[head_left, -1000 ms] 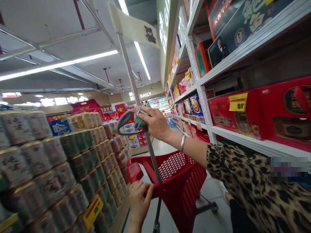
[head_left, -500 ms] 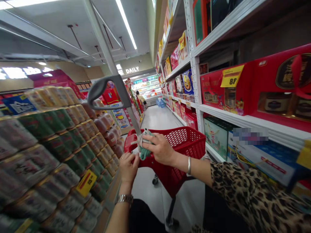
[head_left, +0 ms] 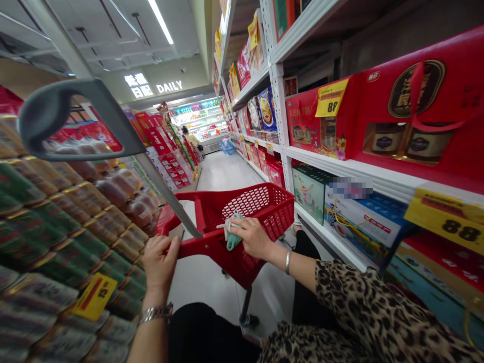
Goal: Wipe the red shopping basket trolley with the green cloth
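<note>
My left hand [head_left: 162, 262] is wrapped round the near red edge of a shopping cart [head_left: 242, 275], at its left corner. In my right hand [head_left: 252, 238] is a small crumpled bundle of green cloth with white strings [head_left: 233, 241], pinched above the basket. A grey metal pole [head_left: 166, 196] rises at a slant from the cart's near edge towards the upper left. A loop-shaped grey handle [head_left: 130, 146] sits on that pole, left of and above my hands. The red basket's perforated far wall shows beyond my right hand; part of its inside is hidden.
Stacked shrink-wrapped cans [head_left: 49, 217] stand close on the left. White shelving [head_left: 280, 101] with red gift boxes [head_left: 412, 108] runs along the right. A pale aisle floor [head_left: 215, 174] leads to a lit display case [head_left: 200, 118], where a person [head_left: 192, 138] is partly visible.
The view has swung and moved forward. My left hand has left the bundle and gone left onto the cart's edge. My right hand has carried the bundle away from the pole, over the basket.
</note>
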